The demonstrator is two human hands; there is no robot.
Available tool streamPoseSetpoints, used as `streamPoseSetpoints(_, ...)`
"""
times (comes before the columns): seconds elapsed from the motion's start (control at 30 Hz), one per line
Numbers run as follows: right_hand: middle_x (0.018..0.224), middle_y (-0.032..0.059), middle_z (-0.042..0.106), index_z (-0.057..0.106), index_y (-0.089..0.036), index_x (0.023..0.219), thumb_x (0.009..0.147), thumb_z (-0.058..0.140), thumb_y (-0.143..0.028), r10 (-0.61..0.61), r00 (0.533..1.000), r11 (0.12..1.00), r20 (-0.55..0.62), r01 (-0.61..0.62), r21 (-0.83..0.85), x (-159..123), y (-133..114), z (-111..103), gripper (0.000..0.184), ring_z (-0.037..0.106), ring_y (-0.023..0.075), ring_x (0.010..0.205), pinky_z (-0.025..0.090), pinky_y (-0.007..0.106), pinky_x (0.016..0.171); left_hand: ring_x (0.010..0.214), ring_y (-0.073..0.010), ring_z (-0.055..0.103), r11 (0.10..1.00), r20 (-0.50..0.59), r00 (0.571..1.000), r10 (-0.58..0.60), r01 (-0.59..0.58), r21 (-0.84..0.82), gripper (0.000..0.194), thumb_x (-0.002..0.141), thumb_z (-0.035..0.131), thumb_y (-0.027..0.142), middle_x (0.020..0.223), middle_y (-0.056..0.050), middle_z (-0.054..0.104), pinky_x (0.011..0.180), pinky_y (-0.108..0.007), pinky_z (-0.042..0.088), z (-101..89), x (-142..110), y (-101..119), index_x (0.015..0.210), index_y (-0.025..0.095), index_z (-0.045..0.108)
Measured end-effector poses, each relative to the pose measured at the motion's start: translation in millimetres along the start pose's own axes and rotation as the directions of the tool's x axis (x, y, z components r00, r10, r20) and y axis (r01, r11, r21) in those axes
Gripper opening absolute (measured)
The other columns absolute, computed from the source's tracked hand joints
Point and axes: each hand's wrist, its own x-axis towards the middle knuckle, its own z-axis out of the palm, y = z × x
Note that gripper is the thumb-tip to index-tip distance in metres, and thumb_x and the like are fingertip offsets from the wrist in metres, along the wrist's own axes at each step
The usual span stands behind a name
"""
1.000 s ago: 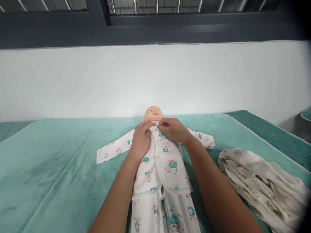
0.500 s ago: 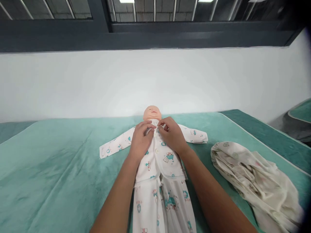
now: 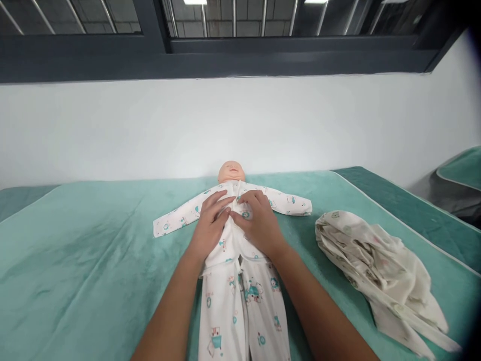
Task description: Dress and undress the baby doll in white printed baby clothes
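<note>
A baby doll (image 3: 231, 171) lies on its back on a teal mat (image 3: 82, 250), dressed in a white printed jacket (image 3: 180, 219) and matching trousers (image 3: 229, 311), sleeves spread out to both sides. My left hand (image 3: 209, 225) rests on the jacket's chest with fingers stretched and slightly apart. My right hand (image 3: 257, 220) lies beside it on the chest, fingers bent toward the jacket's front opening, thumb meeting the fabric near the middle. Whether the fingers pinch the cloth is hard to tell.
A crumpled cream printed cloth (image 3: 379, 273) lies on the mat to the right of the doll. A white wall (image 3: 240, 125) runs behind the mat, with a dark window frame (image 3: 240, 52) above. A darker green mat edge (image 3: 406, 205) borders the right side.
Both hands moved down from the doll's collar to the chest of the jacket, and the fingers went from pinching at the neck to lying flatter. The view has tilted up slightly.
</note>
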Motion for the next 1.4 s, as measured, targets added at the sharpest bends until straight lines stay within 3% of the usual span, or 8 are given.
streamPoseSetpoints(0.2, 0.080, 0.0017, 0.056, 0.055, -0.023, 0.077, 0.086, 0.054, -0.022, 0.013, 0.998, 0.996, 0.060, -0.007, -0.092, 14.5, -1.3, 4.8, 0.008, 0.051, 0.0191, 0.080, 0.038, 0.031, 0.073, 0.140, -0.0177, 0.032, 0.999, 0.020, 1.000, 0.000, -0.001, 0.040, 0.032, 0.096, 0.043, 0.033, 0.146, 0.002, 0.045, 0.118, -0.041, 0.026, 0.0, 0.0, 3.2, 0.120, 0.035, 0.064)
streamPoseSetpoints(0.57, 0.065, -0.0053, 0.045, 0.052, -0.021, 0.073, 0.083, 0.053, -0.025, 0.186, 0.957, 0.894, 0.221, -0.258, 0.367, 14.2, 12.5, -7.3, 0.011, 0.039, 0.0112, 0.060, 0.032, 0.024, 0.056, 0.139, -0.0177, 0.032, 0.996, 0.035, 0.999, -0.005, 0.002, 0.084, 0.032, 0.096, 0.043, 0.032, 0.146, 0.001, 0.045, 0.118, -0.040, 0.025, -0.7, -1.0, 4.3, 0.123, 0.034, 0.062)
streamPoseSetpoints(0.8, 0.063, -0.0061, 0.043, 0.055, -0.021, 0.075, 0.084, 0.054, -0.026, 0.227, 0.956, 0.883, 0.185, -0.282, 0.374, 12.5, 12.1, -4.3, 0.010, 0.039, 0.0107, 0.058, 0.032, 0.024, 0.056, 0.140, -0.0181, 0.032, 0.997, 0.030, 0.999, 0.010, -0.012, 0.071, 0.033, 0.096, 0.043, 0.029, 0.146, 0.001, 0.045, 0.118, -0.041, 0.026, -0.4, -1.8, 6.1, 0.122, 0.034, 0.062)
streamPoseSetpoints(0.93, 0.065, -0.0048, 0.047, 0.055, -0.020, 0.075, 0.084, 0.054, -0.025, 0.264, 0.960, 0.885, 0.092, -0.279, 0.372, 9.7, 12.4, -10.9, 0.011, 0.043, 0.0117, 0.061, 0.034, 0.025, 0.058, 0.143, -0.0213, 0.028, 0.990, 0.091, 0.991, 0.098, -0.107, 0.093, 0.024, 0.094, 0.047, 0.027, 0.145, 0.001, 0.047, 0.118, -0.044, 0.025, -6.1, -3.4, 11.2, 0.099, 0.030, 0.070)
streamPoseSetpoints(1.03, 0.069, -0.0035, 0.051, 0.054, -0.021, 0.076, 0.086, 0.053, -0.027, 0.246, 0.967, 0.915, 0.062, -0.253, 0.315, 6.7, 8.8, -24.0, 0.012, 0.045, 0.0124, 0.063, 0.036, 0.025, 0.060, 0.147, -0.0241, 0.019, 0.988, 0.217, 0.971, 0.099, -0.122, 0.097, 0.019, 0.092, 0.052, 0.029, 0.150, 0.002, 0.042, 0.118, -0.047, 0.024, -14.9, -4.9, 14.4, 0.096, 0.030, 0.070)
streamPoseSetpoints(1.13, 0.069, -0.0027, 0.054, 0.053, -0.021, 0.073, 0.088, 0.055, -0.032, 0.157, 0.973, 0.968, 0.166, -0.186, 0.171, 1.7, -1.0, -37.0, 0.019, 0.046, 0.0128, 0.062, 0.035, 0.026, 0.059, 0.148, -0.0272, 0.015, 0.990, 0.300, 0.950, 0.088, -0.117, 0.082, 0.018, 0.091, 0.054, 0.033, 0.155, 0.003, 0.035, 0.117, -0.052, 0.025, -22.4, -5.7, 14.5, 0.100, 0.031, 0.069)
streamPoseSetpoints(1.27, 0.070, -0.0020, 0.057, 0.053, -0.022, 0.070, 0.083, 0.064, -0.042, 0.039, 0.932, 0.998, 0.361, -0.018, -0.060, -8.0, -16.7, -38.4, 0.027, 0.048, 0.0135, 0.063, 0.031, 0.027, 0.058, 0.148, -0.0271, 0.016, 0.990, 0.310, 0.946, 0.095, -0.122, 0.072, 0.015, 0.090, 0.056, 0.034, 0.155, 0.003, 0.033, 0.118, -0.052, 0.024, -24.6, -5.7, 11.0, 0.098, 0.031, 0.069)
streamPoseSetpoints(1.4, 0.073, -0.0017, 0.058, 0.052, -0.022, 0.072, 0.084, 0.064, -0.035, 0.031, 0.940, 0.980, 0.339, 0.037, -0.194, -13.4, -20.4, -30.9, 0.021, 0.048, 0.0134, 0.064, 0.029, 0.028, 0.058, 0.147, -0.0253, 0.018, 0.992, 0.292, 0.952, 0.095, -0.115, 0.052, 0.012, 0.089, 0.058, 0.033, 0.154, 0.003, 0.035, 0.118, -0.049, 0.024, -22.6, -5.4, 8.7, 0.095, 0.030, 0.068)
